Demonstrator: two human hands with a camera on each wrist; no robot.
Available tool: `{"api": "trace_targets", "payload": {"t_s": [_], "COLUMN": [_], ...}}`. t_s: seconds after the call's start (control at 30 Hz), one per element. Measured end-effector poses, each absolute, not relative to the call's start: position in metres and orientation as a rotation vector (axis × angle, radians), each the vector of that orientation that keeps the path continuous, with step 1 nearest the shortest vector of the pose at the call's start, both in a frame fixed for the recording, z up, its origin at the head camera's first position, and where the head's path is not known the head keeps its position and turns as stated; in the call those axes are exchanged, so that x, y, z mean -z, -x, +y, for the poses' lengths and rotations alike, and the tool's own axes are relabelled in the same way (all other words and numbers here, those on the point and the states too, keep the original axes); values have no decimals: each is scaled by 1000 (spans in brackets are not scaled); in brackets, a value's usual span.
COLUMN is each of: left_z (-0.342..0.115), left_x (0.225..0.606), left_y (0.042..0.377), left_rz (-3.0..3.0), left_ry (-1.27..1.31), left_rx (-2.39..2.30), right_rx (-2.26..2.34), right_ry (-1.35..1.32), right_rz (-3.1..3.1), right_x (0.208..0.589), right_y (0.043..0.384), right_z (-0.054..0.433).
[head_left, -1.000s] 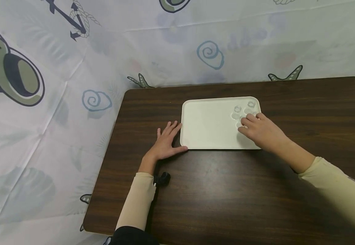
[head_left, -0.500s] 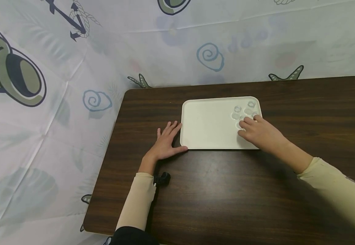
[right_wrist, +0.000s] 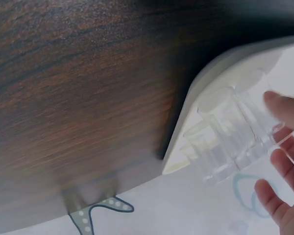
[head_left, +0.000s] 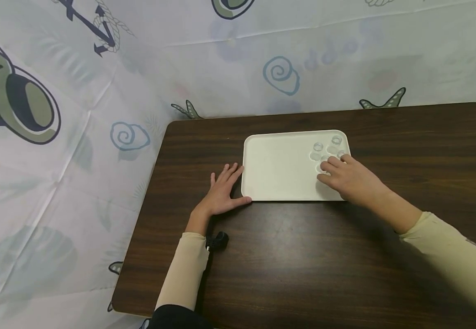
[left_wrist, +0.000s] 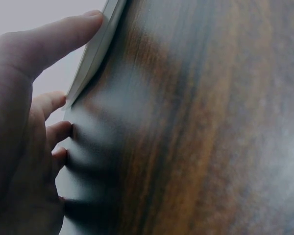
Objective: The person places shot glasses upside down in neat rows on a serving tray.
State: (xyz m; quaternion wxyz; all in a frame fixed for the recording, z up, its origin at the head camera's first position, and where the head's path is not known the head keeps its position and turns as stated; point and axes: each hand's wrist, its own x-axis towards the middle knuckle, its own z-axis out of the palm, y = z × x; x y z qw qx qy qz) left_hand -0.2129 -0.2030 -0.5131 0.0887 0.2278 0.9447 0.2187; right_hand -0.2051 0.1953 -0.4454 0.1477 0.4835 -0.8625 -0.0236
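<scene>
A white tray (head_left: 279,167) lies on the dark wooden table, with several clear tubes (head_left: 318,146) on round flat bases standing at its right end. My right hand (head_left: 351,179) is over the near tubes, thumb and curled fingers around one that they mostly hide. In the right wrist view, the thumb (right_wrist: 284,107) lies across a clear tube (right_wrist: 255,115) from the fingers. My left hand (head_left: 220,194) is spread at the tray's left edge, its thumb touching the near left corner. In the left wrist view, that thumb (left_wrist: 63,39) rests along the tray rim (left_wrist: 95,58).
The brown table (head_left: 287,265) extends on all sides of the tray. A printed cloth backdrop (head_left: 230,68) hangs behind and to the left of it. A small black device (head_left: 218,240) sits at the left wrist.
My right hand has shifted slightly down and left at the near tubes, showing more of the tubes behind it. The left hand and the tray stay in place.
</scene>
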Motion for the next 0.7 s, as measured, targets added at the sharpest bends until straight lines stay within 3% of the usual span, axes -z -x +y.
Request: {"api": "trace_targets", "payload": {"t_s": [0.2,0.7], "left_z": [-200,-202], "left_x": [514,517], "left_y": [213,213], "left_rz": [2808,2808], "left_ry": [-684,-679], "left_rx": [-654,-688], "right_rx": [-116,-612], "right_ry": [-1276,-643], "right_rz": [-2571,-2593], "right_x": [432,434], "right_y": [202,179], "right_z": [206,274]}}
